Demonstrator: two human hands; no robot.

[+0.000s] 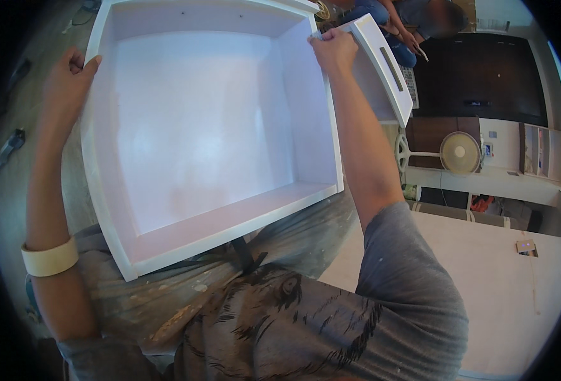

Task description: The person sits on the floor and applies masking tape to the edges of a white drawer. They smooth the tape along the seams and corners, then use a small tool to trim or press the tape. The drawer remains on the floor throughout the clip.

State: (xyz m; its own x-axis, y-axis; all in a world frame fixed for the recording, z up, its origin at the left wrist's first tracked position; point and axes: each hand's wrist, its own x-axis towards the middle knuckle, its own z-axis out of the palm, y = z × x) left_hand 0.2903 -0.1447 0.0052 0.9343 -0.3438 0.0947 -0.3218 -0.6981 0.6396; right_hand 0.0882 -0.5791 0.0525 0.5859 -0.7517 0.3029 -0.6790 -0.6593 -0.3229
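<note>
A white open box like a drawer point(204, 127) is tilted up over my lap, its inside facing me. My left hand point(76, 71) is closed at its left side, thumb on the rim and fingers curled. At the upper right corner, my right hand point(335, 52) pinches the rim, the fingers partly hidden behind it. A cream ring like a roll of masking tape point(50, 256) sits around my left forearm. Just beyond my right hand stands a second white drawer point(382, 70) with a dark handle strip on its front.
Another person point(401, 25) sits at the upper right, a hand near the second drawer. A standing fan point(460, 152) and a large dark panel point(483, 79) are on the right. A pale board point(483, 286) lies at lower right. A dark tool point(8, 149) rests on the floor at left.
</note>
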